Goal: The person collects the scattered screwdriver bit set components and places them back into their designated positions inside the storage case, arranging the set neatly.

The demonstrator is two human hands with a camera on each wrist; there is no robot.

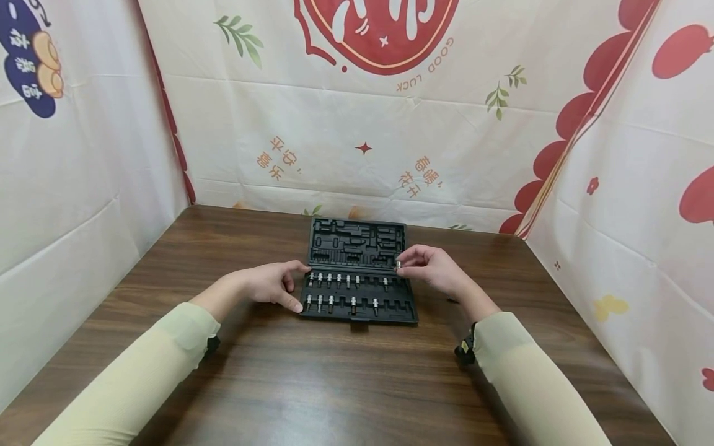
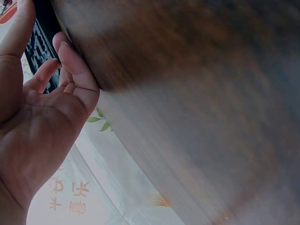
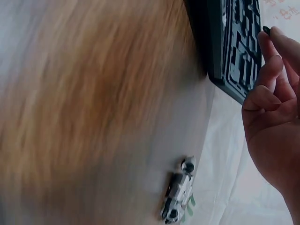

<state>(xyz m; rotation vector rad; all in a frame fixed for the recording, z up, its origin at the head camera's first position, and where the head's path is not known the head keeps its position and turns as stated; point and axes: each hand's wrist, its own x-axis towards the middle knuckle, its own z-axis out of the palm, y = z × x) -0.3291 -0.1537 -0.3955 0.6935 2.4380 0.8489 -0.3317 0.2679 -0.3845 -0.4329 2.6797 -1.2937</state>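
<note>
A black socket-bit case (image 1: 357,317) lies unfolded on the wooden table, its moulded lid (image 1: 357,243) towards the back wall. Silver bit sockets (image 1: 353,305) stand in two rows in the near half, with bare slots among them. My right hand (image 1: 437,270) pinches one small silver bit socket (image 1: 398,265) between thumb and fingertips, above the right side near the hinge. Only its dark tip (image 3: 266,30) shows in the right wrist view. At the case's left edge my left hand (image 1: 269,284) rests with spread fingers, thumb at the near corner and index finger by the hinge.
Shiny metal pieces (image 3: 178,192) lie on the table to the right of the case, mostly hidden behind my right wrist in the head view. Printed cloth (image 1: 357,124) hangs along the table's back and sides. A latch (image 1: 359,320) sticks out at the case's front.
</note>
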